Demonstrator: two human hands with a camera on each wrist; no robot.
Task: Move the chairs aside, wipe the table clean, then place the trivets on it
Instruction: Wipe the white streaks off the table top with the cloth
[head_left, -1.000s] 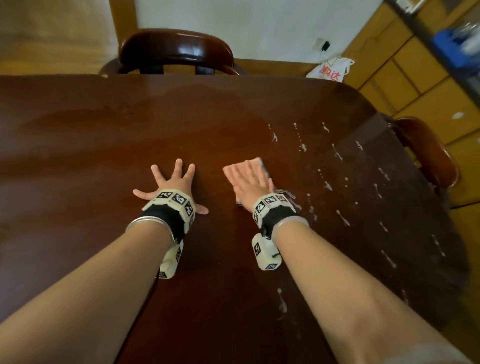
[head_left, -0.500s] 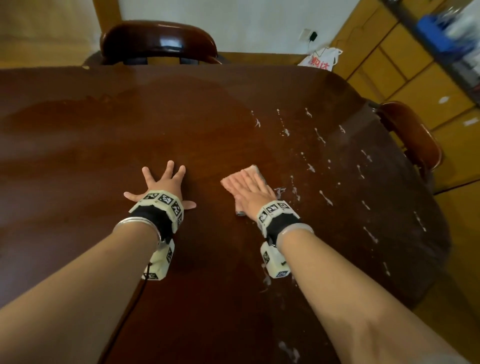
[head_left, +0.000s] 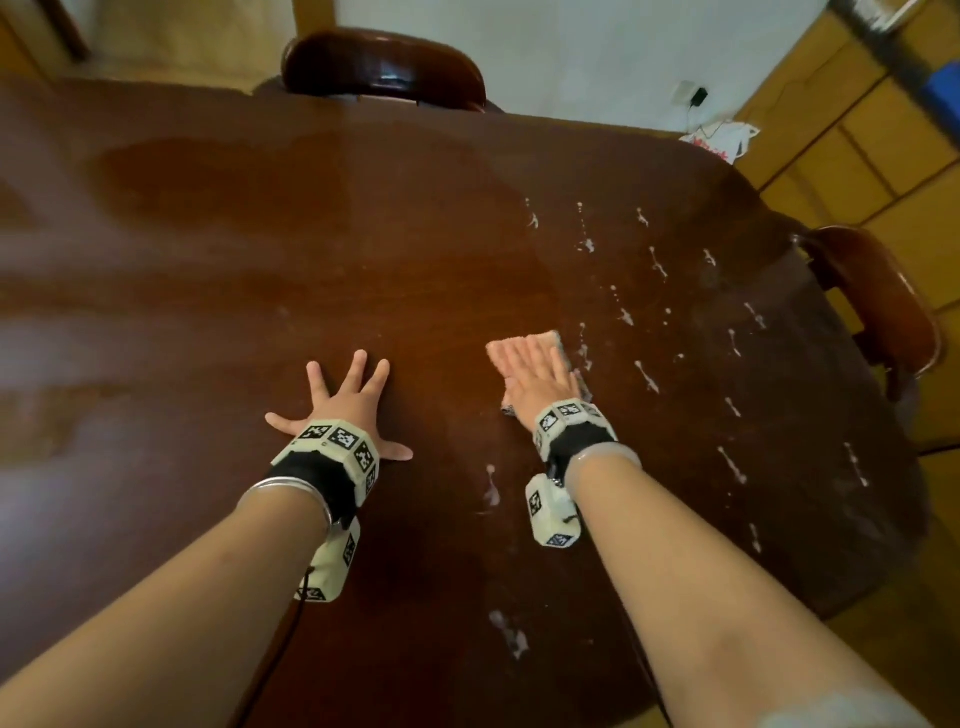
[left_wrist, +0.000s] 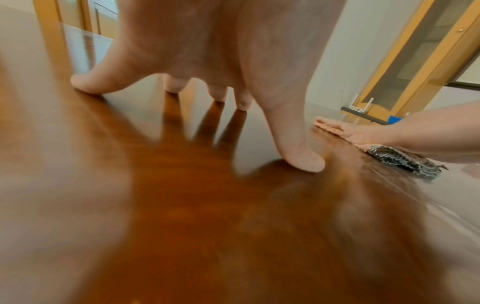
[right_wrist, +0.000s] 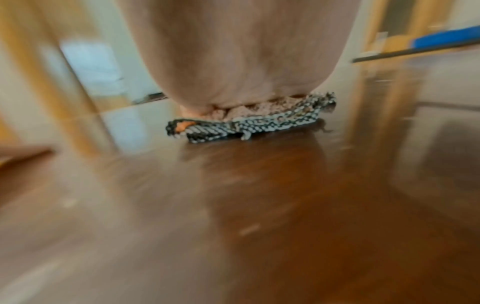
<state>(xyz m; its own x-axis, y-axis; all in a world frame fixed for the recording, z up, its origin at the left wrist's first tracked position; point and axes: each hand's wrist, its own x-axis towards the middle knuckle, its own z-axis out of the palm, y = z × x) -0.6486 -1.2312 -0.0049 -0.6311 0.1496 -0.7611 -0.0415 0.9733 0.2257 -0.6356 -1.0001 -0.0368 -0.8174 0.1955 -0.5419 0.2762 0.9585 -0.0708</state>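
Right hand (head_left: 540, 379) flat on cloth (head_left: 524, 345) has slid it nearer, toward white drips (head_left: 647, 375); left hand (head_left: 345, 410) stays splayed, empty, on tabletop (head_left: 260, 260). Wiping unfinished.

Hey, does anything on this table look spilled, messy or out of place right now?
Yes. Whitish streaks and droplets are scattered over the right part of the dark glossy wooden table, with more near the front edge. The right hand presses a folded pinkish cloth flat beside them; the left hand rests spread on bare wood.
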